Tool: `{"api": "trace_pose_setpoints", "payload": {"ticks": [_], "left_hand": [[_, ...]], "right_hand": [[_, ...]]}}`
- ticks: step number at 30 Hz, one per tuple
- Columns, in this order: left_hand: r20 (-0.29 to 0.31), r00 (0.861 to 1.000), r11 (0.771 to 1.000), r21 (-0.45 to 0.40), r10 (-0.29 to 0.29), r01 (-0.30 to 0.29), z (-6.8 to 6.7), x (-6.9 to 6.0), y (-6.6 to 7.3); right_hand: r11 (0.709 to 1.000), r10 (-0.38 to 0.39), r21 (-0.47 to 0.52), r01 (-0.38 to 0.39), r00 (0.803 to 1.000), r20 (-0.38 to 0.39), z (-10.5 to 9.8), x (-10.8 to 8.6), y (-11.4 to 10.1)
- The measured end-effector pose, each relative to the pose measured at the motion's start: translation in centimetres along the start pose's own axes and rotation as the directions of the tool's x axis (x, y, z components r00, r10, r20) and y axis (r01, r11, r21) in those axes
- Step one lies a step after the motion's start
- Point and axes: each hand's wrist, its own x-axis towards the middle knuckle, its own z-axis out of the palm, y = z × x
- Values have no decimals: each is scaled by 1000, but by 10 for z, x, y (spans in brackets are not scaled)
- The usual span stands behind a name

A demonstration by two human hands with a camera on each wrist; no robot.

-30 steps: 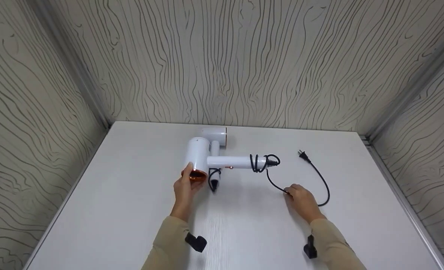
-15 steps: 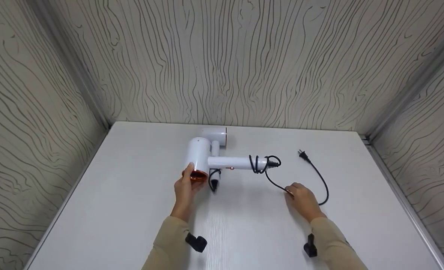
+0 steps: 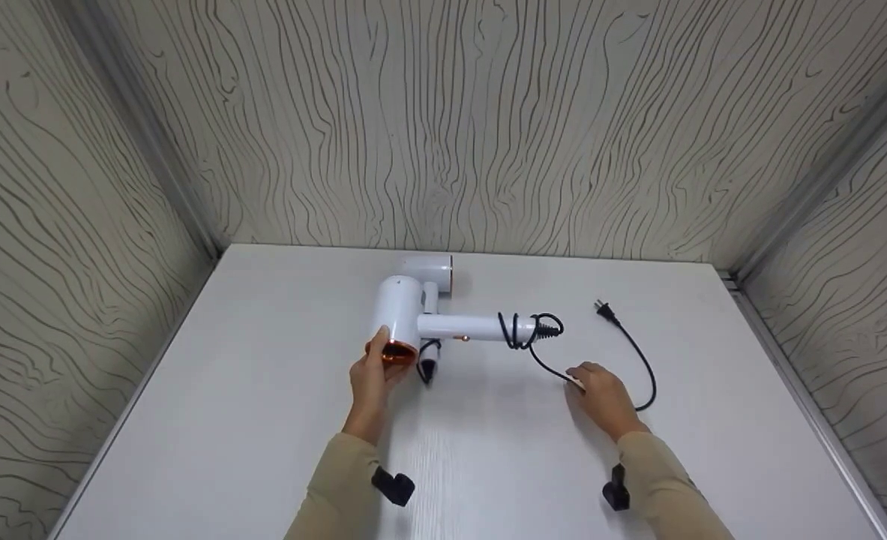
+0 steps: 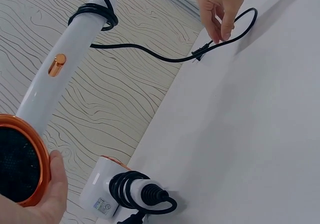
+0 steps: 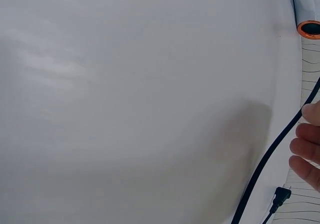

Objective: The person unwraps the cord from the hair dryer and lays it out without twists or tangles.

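At the near side, two tan sleeves (image 3: 336, 484) reach over the white table (image 3: 263, 427), each fitted with a black wrist unit (image 3: 393, 487). The left hand (image 3: 369, 377) is closed around the orange-rimmed near end of a white hair dryer (image 3: 397, 309), thumb on the barrel and fingers beneath. I see the unit raised off the table, handle pointing right, with an orange switch (image 4: 58, 64) on the handle. The black cord (image 4: 172, 60) is wound several turns around the handle end; its free length runs to the right hand (image 3: 606, 396). There the cord appears pinched at the fingertips, the other fingers being loosely curled and apart. Past that hand the cord curves back to a two-pin plug (image 3: 606, 311), lying on the table beyond the right hand. Behind the raised unit lies a second hair dryer (image 3: 428, 271), near the far table edge, handle toward the person and cord-wrapped, partly covered in the head view. At the rear stands a wood-grain wall (image 3: 436, 135).
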Motion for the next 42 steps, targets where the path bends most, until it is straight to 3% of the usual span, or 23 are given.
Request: {"api": "trace_pose_setpoints", "payload": {"ticks": [9, 15, 22, 29, 36, 42], "left_hand": [[1, 1000, 1000, -3, -9, 9, 0, 1, 0], [-1, 1000, 1000, 8, -23, 23, 1, 2, -1], [-7, 1000, 997, -80, -14, 13, 0, 2, -1], [0, 1000, 998, -50, -22, 22, 0, 1, 0], [7, 1000, 1000, -19, -23, 23, 0, 2, -1], [6, 999, 999, -8, -34, 35, 2, 2, -1]], "right_hand": [[998, -57, 20, 58, 997, -51, -4, 11, -15], [998, -35, 48, 37, 998, -48, -8, 20, -24], [994, -18, 105, 25, 998, -64, -9, 29, -32], [987, 44, 153, -38, 998, -35, -12, 37, -42], [966, 148, 211, -151, 989, 30, -16, 44, -52], [949, 183, 255, -188, 982, 44, -17, 50, -60]]}}
